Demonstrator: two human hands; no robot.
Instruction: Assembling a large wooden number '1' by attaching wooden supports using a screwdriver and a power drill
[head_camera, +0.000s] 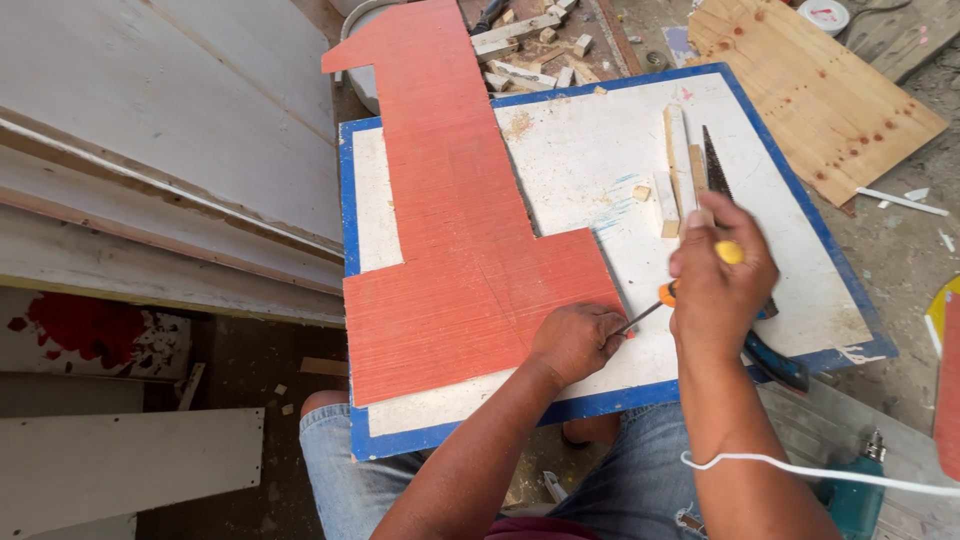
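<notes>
A large red board cut in a stepped shape lies on a white board with a blue border that rests across my lap. My left hand presses down at the red board's lower right corner. My right hand grips a screwdriver with an orange and yellow handle; its thin metal shaft slants down to the left, with the tip hidden at my left hand's fingers. Just beyond my right hand lie several short wooden strips and a handsaw blade.
Long pale boards are stacked at the left. Wood offcuts litter the far side. A plywood sheet lies at the top right. A white cord crosses my right forearm, and a green power tool sits at the lower right.
</notes>
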